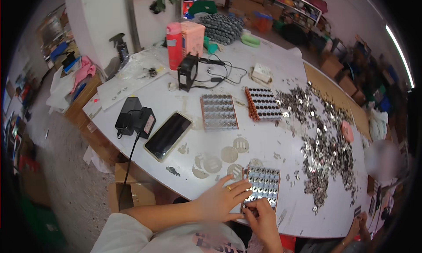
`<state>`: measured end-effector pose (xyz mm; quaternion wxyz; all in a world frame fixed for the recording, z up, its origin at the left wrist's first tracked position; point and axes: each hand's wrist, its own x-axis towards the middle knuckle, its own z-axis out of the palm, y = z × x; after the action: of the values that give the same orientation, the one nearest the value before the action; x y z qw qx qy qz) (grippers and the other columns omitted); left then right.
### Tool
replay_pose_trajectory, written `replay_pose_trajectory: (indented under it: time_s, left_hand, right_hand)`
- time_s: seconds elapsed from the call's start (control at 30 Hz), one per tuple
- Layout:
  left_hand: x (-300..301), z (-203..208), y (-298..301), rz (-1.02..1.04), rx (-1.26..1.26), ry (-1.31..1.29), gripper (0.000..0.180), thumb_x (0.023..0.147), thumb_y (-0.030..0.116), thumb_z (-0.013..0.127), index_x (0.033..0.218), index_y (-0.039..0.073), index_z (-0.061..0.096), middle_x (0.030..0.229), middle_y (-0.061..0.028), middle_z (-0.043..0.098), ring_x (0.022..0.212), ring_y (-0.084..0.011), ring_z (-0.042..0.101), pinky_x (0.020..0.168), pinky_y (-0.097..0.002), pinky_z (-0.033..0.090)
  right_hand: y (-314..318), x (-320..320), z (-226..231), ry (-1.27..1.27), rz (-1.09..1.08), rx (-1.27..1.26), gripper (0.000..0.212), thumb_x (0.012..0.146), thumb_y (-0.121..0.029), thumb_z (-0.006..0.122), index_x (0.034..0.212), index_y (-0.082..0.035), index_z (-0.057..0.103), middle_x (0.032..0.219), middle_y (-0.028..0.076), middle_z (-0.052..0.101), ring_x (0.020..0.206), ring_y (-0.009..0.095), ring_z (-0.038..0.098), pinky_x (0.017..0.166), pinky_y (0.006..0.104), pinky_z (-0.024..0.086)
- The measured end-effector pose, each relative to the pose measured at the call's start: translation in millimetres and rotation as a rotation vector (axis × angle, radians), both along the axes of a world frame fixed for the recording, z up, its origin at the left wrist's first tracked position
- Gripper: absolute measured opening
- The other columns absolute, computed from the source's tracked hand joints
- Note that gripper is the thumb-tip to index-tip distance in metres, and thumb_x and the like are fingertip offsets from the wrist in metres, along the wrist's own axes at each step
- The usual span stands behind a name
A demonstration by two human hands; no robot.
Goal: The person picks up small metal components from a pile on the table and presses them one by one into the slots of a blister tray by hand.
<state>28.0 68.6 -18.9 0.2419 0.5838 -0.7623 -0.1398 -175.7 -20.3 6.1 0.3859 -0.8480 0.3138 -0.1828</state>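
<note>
A flat panel [265,176] with rows of small shiny metal pieces lies at the table's near edge. My left hand [221,197] reaches over its left side, fingers stretched and apart, with a gold ring on one finger. Fingertips of that hand touch the panel's left edge. At the panel's lower left corner my right hand [263,218] has thumb and forefinger pinched together. Whatever sits between those fingertips is too small to make out. Farther off are a similar panel [219,112] and a stack of panels [265,103] with dark oval spots.
Loose metal pieces [327,152] cover the table's right side. A phone [169,136], a black power adapter [143,122], a small fan [188,71] and a red bottle [174,47] stand to the left and back. Another person's hands [358,226] are at the lower right.
</note>
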Motion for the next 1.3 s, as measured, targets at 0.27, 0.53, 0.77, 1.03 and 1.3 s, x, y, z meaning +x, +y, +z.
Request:
replay_pose_trajectory:
  time_s: [0.27,0.53,0.77,1.03,1.3]
  left_hand:
    - [8.0,8.0,-9.3,0.051,0.034,-0.037,0.081,0.085,0.051,0.08,0.147,0.005,0.056,0.156,-0.0169,0.052,0.152,-0.0287,0.043,0.126,-0.0582,0.023]
    - [8.8,7.7,-17.3,0.057,-0.016,0.014,0.082,0.082,0.045,0.084,0.147,0.005,0.054,0.156,-0.0153,0.051,0.151,-0.0306,0.044,0.126,-0.0598,0.022]
    - [1.7,3.7,-13.3,0.07,0.001,0.019,0.08,0.083,0.047,0.083,0.145,0.003,0.057,0.157,-0.0159,0.051,0.152,-0.0324,0.044,0.126,-0.0595,0.021]
    - [-7.9,8.6,-16.0,0.02,-0.061,0.032,0.048,0.082,0.035,0.086,0.122,0.013,0.072,0.151,-0.013,0.055,0.149,-0.0329,0.046,0.124,-0.0593,0.026]
    - [-9.9,9.5,-29.0,-0.003,-0.083,0.03,0.037,0.084,0.031,0.085,0.114,0.012,0.073,0.141,-0.0101,0.062,0.141,-0.0289,0.055,0.121,-0.0573,0.031]
  right_hand:
    - [1.7,3.7,2.4,0.047,-0.019,-0.075,0.02,0.09,-0.012,0.078,0.106,-0.008,0.068,0.097,0.015,0.061,0.089,0.038,0.064,0.073,0.0448,0.053]
    - [3.4,8.1,1.7,-0.017,-0.108,0.029,0.024,0.09,-0.002,0.078,0.111,-0.006,0.067,0.1,0.014,0.064,0.092,0.036,0.065,0.077,0.0444,0.053]
    - [1.1,-1.0,17.8,0.173,0.077,-0.323,0.036,0.081,-0.001,0.075,0.117,-0.007,0.072,0.103,0.011,0.066,0.093,0.033,0.065,0.078,0.0427,0.055]
    - [-115.5,-31.2,8.6,0.124,-0.234,-0.555,0.04,0.085,0.003,0.068,0.123,-0.006,0.072,0.097,0.012,0.07,0.092,0.032,0.063,0.08,0.0414,0.055]
    - [-137.5,-14.4,-2.6,0.243,-0.062,-0.783,0.041,0.092,0.001,0.068,0.132,0.001,0.065,0.104,0.012,0.074,0.093,0.027,0.067,0.083,0.0356,0.057]
